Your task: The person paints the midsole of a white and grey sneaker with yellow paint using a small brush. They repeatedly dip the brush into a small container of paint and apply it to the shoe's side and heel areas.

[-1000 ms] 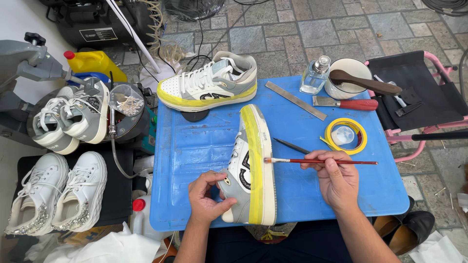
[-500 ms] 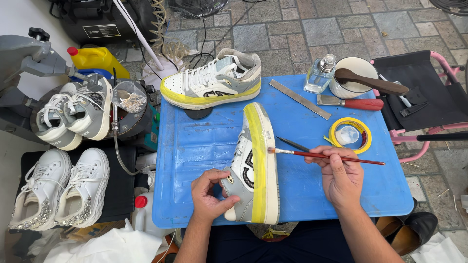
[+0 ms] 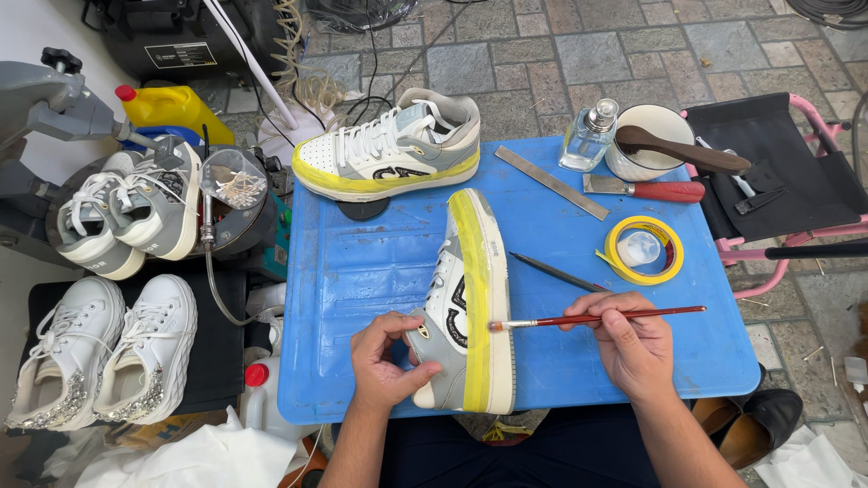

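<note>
My left hand clamps shoe, long axis 12–6. Right hand pinches brush, tip at 9, touching sole.

It was an outdoor shoe-repair stall: a blue plastic table on stone paving, sneakers queued beside it, tape and scraper laid out.

Yellow jug with red cap top left, behind the grey shoes. White bottle with red cap bottom left, beside the blue table's edge. White rectangular label on the black machine, top left.
</note>
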